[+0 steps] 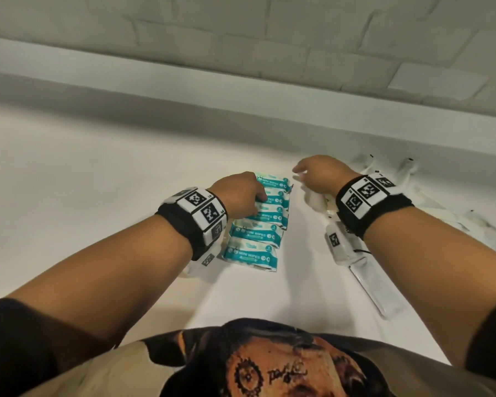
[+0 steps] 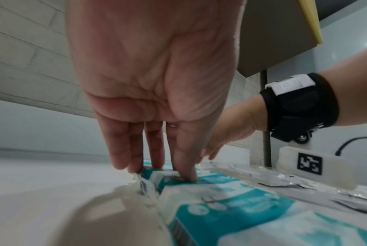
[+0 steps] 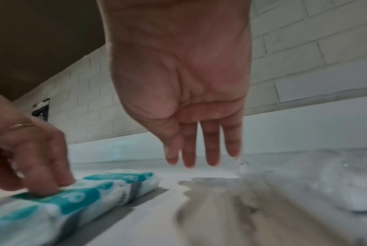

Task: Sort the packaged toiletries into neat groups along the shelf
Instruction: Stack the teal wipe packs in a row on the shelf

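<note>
Several teal-and-white mini wipes packs [image 1: 254,249] [image 2: 231,208] [image 3: 72,199] lie in a row running front to back on the white shelf [image 1: 83,181]. My left hand [image 1: 257,197] [image 2: 157,168] [image 3: 37,166] presses its fingertips down on a pack near the far end of the row. My right hand [image 1: 307,173] [image 3: 201,154] [image 2: 216,149] hovers to the right of the row, fingers straight and pointing down, holding nothing. Clear plastic packets [image 1: 395,170] [image 3: 304,174] [image 2: 262,176] lie just right of it. A long clear packet [image 1: 368,285] lies under my right forearm.
A raised ledge [image 1: 241,90] and a white brick wall [image 1: 269,32] close off the back of the shelf. A cabinet [image 2: 273,41] hangs overhead. A black cable [image 2: 346,143] runs at the far right.
</note>
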